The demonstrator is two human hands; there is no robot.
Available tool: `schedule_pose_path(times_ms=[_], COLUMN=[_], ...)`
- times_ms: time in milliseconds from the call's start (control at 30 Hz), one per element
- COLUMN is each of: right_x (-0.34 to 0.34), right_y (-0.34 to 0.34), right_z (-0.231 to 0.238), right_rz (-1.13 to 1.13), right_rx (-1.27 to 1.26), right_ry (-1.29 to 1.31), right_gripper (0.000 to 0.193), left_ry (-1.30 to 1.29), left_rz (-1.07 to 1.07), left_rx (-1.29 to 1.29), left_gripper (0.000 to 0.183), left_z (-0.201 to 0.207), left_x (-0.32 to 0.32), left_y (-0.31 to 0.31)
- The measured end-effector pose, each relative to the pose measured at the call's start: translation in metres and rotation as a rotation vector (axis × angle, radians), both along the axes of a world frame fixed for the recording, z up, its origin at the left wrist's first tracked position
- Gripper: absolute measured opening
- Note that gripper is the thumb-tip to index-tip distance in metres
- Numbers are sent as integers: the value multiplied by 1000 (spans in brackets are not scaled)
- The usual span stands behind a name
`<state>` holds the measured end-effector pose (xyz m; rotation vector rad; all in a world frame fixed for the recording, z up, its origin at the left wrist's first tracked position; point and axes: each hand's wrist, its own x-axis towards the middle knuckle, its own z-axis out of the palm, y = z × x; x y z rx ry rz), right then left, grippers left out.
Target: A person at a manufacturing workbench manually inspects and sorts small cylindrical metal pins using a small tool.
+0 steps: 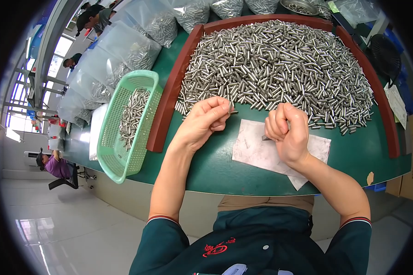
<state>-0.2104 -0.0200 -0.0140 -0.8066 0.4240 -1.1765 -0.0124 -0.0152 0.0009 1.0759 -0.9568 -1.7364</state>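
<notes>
A broad heap of short metal pins (275,64) covers the far part of the green table. At its near edge my left hand (204,123) is closed, thumb and index finger pinching a metal pin (232,110). To the right, my right hand (288,133) is curled into a fist above a stained white sheet (252,153). A grey metal end (265,137) sticks out of this fist on its left side; how much more it holds is hidden by the fingers. Left of my left hand stands a green plastic basket (106,153) with many pins inside.
A reddish-brown wooden frame (172,98) borders the heap on three sides. Clear bags of pins (142,52) line the table's far left. At the back right are a metal bowl (300,8) and a black fan (384,52). Other people (57,166) are farther off at left.
</notes>
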Motion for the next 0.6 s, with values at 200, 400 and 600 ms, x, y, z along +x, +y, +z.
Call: schedule_pose_path(times_ms=[200,400,600], right_x=[0,1,1], right_y=[0,0,-1], right_z=[0,1,0], right_rz=[-5,-7,-5], right_rx=[5,4,20], right_ry=[13,16,18], right_gripper=[38,38,39], left_ry=[315,461,512], left_rz=[11,32,99], left_rx=[127,195,170], left_gripper=[14,14,16], left_z=[-9,-13,-6], left_x=[6,10,3], left_y=[-3,-4,-1])
